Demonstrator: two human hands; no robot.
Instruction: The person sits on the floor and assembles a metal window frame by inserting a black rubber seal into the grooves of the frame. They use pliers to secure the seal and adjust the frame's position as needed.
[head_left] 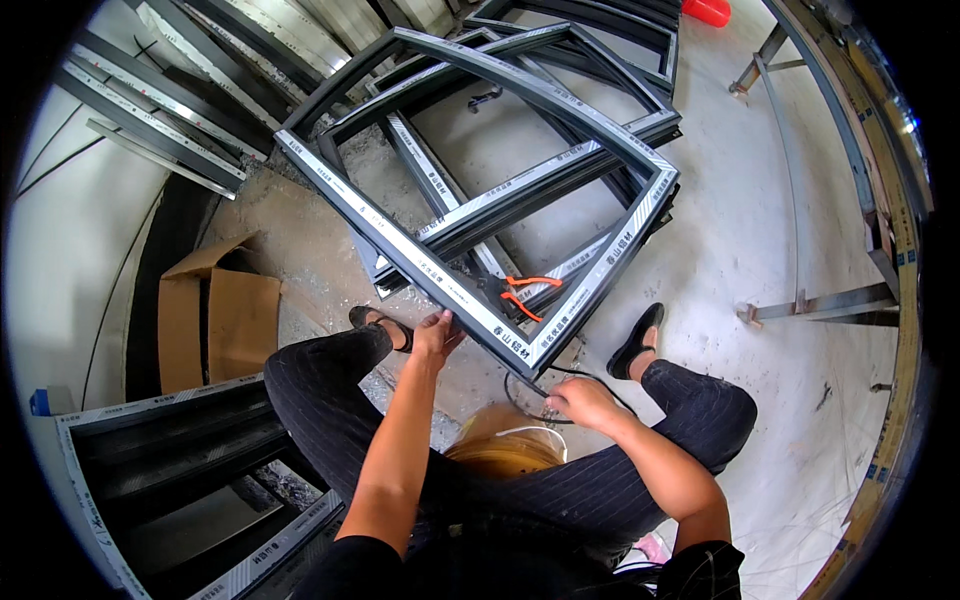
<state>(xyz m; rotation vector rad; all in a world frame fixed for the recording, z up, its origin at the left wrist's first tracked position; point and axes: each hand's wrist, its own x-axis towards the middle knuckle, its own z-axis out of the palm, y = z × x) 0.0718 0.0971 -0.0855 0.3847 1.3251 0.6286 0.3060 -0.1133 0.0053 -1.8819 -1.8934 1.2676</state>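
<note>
A dark metal window frame (390,232) with white printed protective film lies tilted across other frames, one corner pointing toward me. Along its near left side, my left hand (437,336) is closed, thumb on top and fingers at the edge. My right hand (585,402) pinches a thin black sealing strip (541,389) just by the near corner. From there the strip loops down between my legs and off to the right. Orange-handled cutters (522,296) rest inside that corner, their dark head partly lost against the frames. Below the corner stands a yellowish bucket (505,452) with a white handle.
More frames (440,180) are stacked underneath at odd angles. Long profiles (160,110) lean at the far left, near an open cardboard box (235,325). Another frame stack (180,400) stands beside my left leg. A metal-legged bench (880,200) runs along the right.
</note>
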